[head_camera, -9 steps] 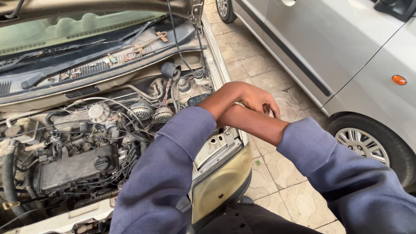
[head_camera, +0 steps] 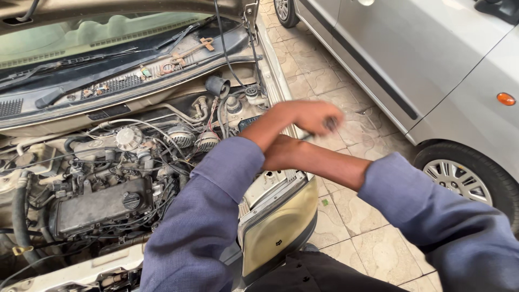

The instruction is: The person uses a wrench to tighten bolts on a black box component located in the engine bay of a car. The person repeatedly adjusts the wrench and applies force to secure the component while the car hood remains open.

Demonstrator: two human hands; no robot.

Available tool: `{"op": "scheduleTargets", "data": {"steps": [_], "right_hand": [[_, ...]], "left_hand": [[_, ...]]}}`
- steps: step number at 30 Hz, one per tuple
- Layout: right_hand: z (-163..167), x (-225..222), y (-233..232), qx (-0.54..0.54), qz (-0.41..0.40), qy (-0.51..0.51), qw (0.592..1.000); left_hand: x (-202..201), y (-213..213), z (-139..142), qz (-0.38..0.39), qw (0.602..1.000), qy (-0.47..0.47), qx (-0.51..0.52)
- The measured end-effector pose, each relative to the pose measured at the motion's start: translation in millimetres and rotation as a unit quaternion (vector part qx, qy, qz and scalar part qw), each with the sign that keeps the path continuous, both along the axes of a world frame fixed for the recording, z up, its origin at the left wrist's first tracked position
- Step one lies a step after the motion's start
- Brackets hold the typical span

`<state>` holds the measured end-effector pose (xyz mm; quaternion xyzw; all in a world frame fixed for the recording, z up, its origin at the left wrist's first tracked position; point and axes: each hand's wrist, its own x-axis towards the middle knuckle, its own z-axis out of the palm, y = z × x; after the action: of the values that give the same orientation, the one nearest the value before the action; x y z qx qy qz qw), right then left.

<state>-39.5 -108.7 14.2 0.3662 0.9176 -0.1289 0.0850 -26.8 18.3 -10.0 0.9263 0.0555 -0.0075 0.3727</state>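
**Crossed arms over an open engine bay**

Over the front corner of a beige car with its bonnet (head_camera: pixel 108 6) raised, two arms in blue-grey sleeves cross at the wrists. On top, the left hand (head_camera: pixel 309 116) reaches out over the wing edge — its fingers curled shut round a small dark tool (head_camera: pixel 328 124), blurred too much to name. Beneath that forearm lies the right hand (head_camera: pixel 281 154), mostly hidden; whether it is open or shut cannot be told. Both hands hang just above the loosened headlamp (head_camera: pixel 278 227), which tilts out from the car's corner.

Left of the arms sits the engine (head_camera: pixel 100 205), black-covered with a round filler cap, tangled in hoses and wires. Loose small parts lie on the cowl (head_camera: pixel 162 67) below the windscreen.

Underfoot is a floor of pale, patterned paving tiles (head_camera: pixel 351 216), worn and stained. A silver car (head_camera: pixel 432 59) stands close alongside — its door, orange side marker and front wheel (head_camera: pixel 467 178) in view.
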Motion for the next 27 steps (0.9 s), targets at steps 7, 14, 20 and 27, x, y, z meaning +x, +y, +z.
{"op": "scheduleTargets", "data": {"steps": [7,14,20,27], "right_hand": [[24.2,63.5,-31.0,0.117,0.089,0.003,0.989],[15.8,143.2,18.8,0.15,-0.13,0.056,0.978],[-2.4,127.6,109.9,0.012,-0.266,0.132,0.955],[-3.7,2.7,129.3,-0.037,-0.138,-0.049,0.989]], "left_hand": [[-122.7,13.2,23.8,0.372,0.907,-0.019,0.197],[-154.8,-75.7,4.2,0.475,0.866,-0.017,0.154],[-131.4,-115.4,-11.0,0.387,0.901,-0.001,-0.198],[-55.2,-147.6,-1.3,0.373,0.922,0.1,-0.017]]}}
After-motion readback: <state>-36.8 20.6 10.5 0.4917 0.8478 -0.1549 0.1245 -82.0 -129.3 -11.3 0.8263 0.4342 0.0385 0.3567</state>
